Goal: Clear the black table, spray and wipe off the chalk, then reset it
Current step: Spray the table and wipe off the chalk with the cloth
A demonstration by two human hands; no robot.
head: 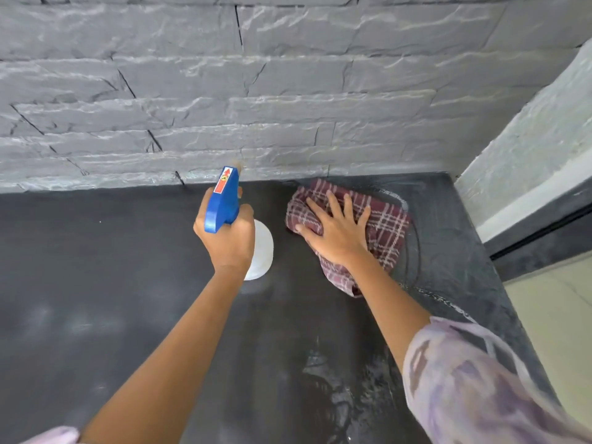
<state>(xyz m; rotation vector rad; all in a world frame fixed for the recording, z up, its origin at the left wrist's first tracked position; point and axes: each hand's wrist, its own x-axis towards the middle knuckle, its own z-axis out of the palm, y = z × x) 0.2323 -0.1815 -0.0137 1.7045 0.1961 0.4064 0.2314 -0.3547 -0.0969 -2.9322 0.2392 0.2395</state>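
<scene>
I'm looking down at the black table [96, 267] and nothing is sitting on it, so the clearing step looks done. We're in the spray-and-wipe stage now.

My left hand [229, 238] is wrapping its fingers round the neck of the spray bottle [224, 200], holding it above the middle of the tabletop with the nozzle pointing at the stone wall [288, 91].

My right hand [336, 229] is lying flat, fingers spread, pressing the plaid cloth [384, 225] down near the far right corner.

White chalk lines [400, 200] are curving out from under the cloth there, and more chalk is trailing toward the right edge. A wet patch [333, 379] is glistening near the front edge, and pale smudges [64, 318] are showing on the left side.

By my reckoning the wiping is partway through. The right corner, the smudges and the whole reset are left to do.
</scene>
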